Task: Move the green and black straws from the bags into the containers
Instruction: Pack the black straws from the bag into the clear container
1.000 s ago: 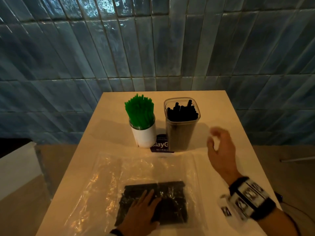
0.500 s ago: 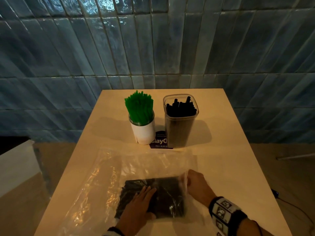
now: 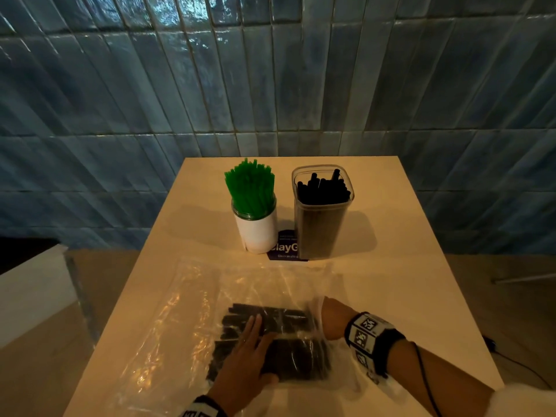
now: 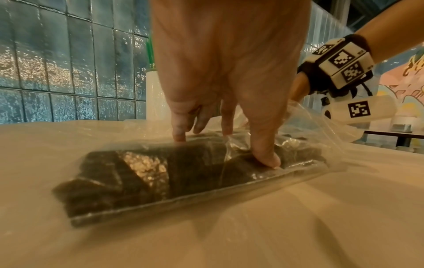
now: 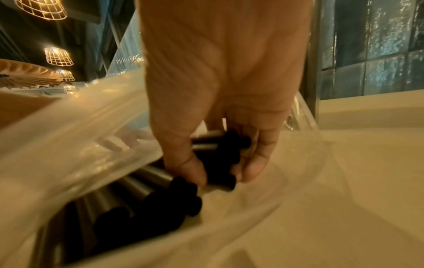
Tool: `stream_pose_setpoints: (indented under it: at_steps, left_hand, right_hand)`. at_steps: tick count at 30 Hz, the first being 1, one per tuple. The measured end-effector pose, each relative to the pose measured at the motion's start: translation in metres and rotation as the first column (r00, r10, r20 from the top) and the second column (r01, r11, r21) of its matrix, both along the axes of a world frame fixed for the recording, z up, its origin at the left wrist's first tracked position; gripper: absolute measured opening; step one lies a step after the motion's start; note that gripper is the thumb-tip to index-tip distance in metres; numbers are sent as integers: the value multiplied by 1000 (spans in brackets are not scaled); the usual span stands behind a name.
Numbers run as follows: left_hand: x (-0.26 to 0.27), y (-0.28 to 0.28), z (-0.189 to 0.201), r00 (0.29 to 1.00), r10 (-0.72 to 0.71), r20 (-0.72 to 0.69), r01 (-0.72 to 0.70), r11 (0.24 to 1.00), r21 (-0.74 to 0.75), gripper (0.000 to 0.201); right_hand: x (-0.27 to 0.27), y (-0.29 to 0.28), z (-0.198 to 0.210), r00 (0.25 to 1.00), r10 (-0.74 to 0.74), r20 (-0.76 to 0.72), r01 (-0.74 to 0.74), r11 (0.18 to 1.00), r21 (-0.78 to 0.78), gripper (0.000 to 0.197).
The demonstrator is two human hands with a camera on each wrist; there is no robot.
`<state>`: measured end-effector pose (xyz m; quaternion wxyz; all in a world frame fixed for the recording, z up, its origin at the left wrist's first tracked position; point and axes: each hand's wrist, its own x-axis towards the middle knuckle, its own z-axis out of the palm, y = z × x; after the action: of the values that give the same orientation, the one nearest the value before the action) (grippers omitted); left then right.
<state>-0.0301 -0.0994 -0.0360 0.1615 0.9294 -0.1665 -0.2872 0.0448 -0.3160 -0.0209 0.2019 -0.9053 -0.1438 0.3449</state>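
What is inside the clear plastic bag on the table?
Inside the plastic bag lie black straws, and the right hand reaches in and grips some. The left hand covers part; their number stays hidden.

Black straws (image 3: pixel 288 350) flat in clear bag (image 3: pixel 168 326)

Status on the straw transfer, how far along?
Done: green straws stand in the white cup; the clear square container already holds many black straws. In hand: left hand presses the clear plastic bag flat, right hand, reaching inside, grips several black straws. Left: the remaining bagged pile.
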Motion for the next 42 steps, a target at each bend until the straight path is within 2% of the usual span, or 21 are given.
stream_pose_setpoints:
  at_steps: [4,9,13,17,20,24,26,31,35,38,42]
  left_hand:
    - [-1,0,2,999,28,-30,-28,1000,8,81]
    - [1,-2,7,998,13,-53,-11,999,37,79]
    - [4,-2,5,998,0,-67,4,999,50,77]
    - [4,-1,4,997,-3,-80,5,999,32,74]
    - [4,0,3,997,-9,-78,10,1000,15,73]
    - [4,1,1,996,-2,-84,3,1000,13,75]
    - [4,1,1,996,-7,-90,8,1000,18,77]
    - [6,1,-1,995,-5,-95,3,1000,-15,79]
    - [7,4,-8,998,-2,-67,-1,999,-44,80]
    - [9,4,-7,997,-24,-78,23,1000,-10,76]
    - [9,1,-4,997,-24,-79,26,999,27,74]
  right_hand:
    - [-1,-7,-4,999,-31,-10,31,998,-54,30]
    - [-4,-16,-5,991,27,130,-15,996,-88,39]
    - [-4,-17,-1,980,1,201,18,996,-92,44]
    - [-1,-15,2,970,159,185,-111,964,-243,41]
    - [-1,-20,1,959,207,194,-139,940,-312,38]
    - [-7,-29,4,972,159,174,-83,922,-379,52]
    - [-10,-32,7,976,121,179,-50,932,-359,58]
    - [-11,-33,14,978,140,154,-57,892,-448,37]
    - [-9,-44,11,981,110,157,-32,901,-432,21]
    - [-6,-73,20,976,54,209,46,893,-448,26]
    - [-4,-133,47,955,-35,295,194,826,-530,29]
